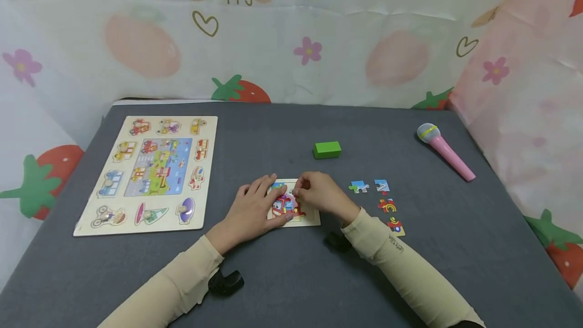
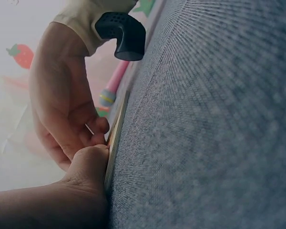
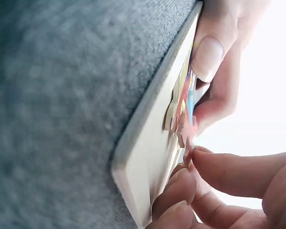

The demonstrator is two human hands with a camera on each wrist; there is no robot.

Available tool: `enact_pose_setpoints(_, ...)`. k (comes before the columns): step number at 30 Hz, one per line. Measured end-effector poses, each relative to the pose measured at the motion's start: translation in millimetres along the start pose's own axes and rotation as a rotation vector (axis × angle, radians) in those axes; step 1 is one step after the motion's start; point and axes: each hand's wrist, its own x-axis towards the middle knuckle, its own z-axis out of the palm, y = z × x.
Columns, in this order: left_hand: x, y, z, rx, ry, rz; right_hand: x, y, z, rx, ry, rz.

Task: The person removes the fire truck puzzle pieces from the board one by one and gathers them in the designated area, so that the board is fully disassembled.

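Observation:
A small wooden jigsaw tray (image 1: pixel 311 217) lies on the grey table, its left part filled with pieces forming a red and blue cartoon vehicle (image 1: pixel 281 206). My left hand (image 1: pixel 248 211) rests over the tray's left side, fingers spread and the thumb on its near part. At the tray's upper right, my right hand (image 1: pixel 324 195) pinches a jigsaw piece (image 3: pixel 188 153) between thumb and fingers. In the right wrist view this piece is tilted, beside the joined pieces (image 3: pixel 186 100); whether it touches them I cannot tell. Fingers hide part of the picture.
Several loose jigsaw pieces (image 1: pixel 387 206) lie right of the tray. A green block (image 1: pixel 327 150) stands behind it. A pink toy microphone (image 1: pixel 446 153) lies at the far right. On the left is a large wooden peg puzzle board (image 1: pixel 205 176). A printed curtain (image 1: pixel 319 80) hangs behind the table.

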Motion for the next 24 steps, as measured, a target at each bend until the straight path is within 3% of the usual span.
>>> enact_pose_setpoints(16,0.5,3.7,-4.7,0.009,-0.013,-0.012,4.4,3,-1,0.034,-0.036,-0.002)
enact_pose_setpoints(24,-0.2,4.6,-7.8,0.007,-0.035,-0.027,-2.0,17,-27,0.121,-0.056,0.028)
